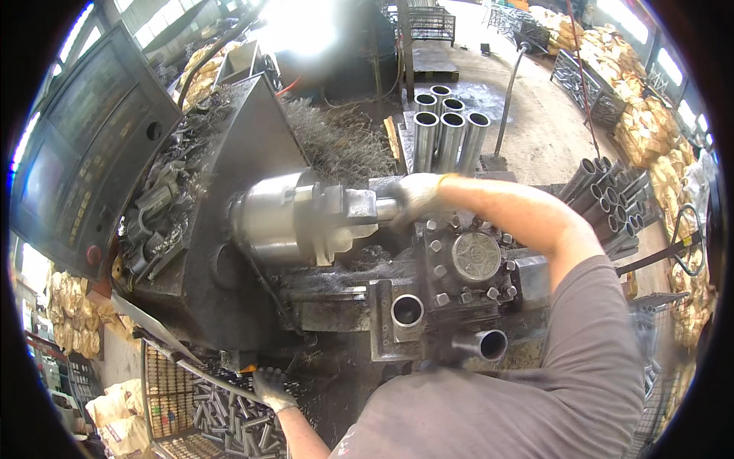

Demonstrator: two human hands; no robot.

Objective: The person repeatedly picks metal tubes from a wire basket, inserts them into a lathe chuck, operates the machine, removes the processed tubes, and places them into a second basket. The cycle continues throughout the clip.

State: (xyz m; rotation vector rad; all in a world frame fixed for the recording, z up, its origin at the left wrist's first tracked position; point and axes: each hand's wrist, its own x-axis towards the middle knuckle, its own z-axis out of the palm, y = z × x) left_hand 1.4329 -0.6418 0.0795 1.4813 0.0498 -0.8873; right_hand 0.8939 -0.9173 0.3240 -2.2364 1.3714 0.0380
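Observation:
In a grey-and-white work glove, my right hand [419,197] reaches across a lathe and closes round the free end of a metal tube [388,208]. The tube's other end sits between the jaws of the lathe chuck [283,218], which looks smeared. My left hand [272,389], gloved too, is low on the left beside a small orange-tipped part [248,369] of the machine. Its fingers are curled, and what they hold is hidden. Just right of the chuck stands the square tool post [475,258] with its several bolts, close under my right forearm.
Several steel tubes [451,138] stand upright behind the lathe, and more tubes [604,203] are stacked at right. A short tube [482,346] lies near my body. Metal shavings [329,141] heap behind the chuck. A wire basket [167,390] of small cut pieces stands lower left.

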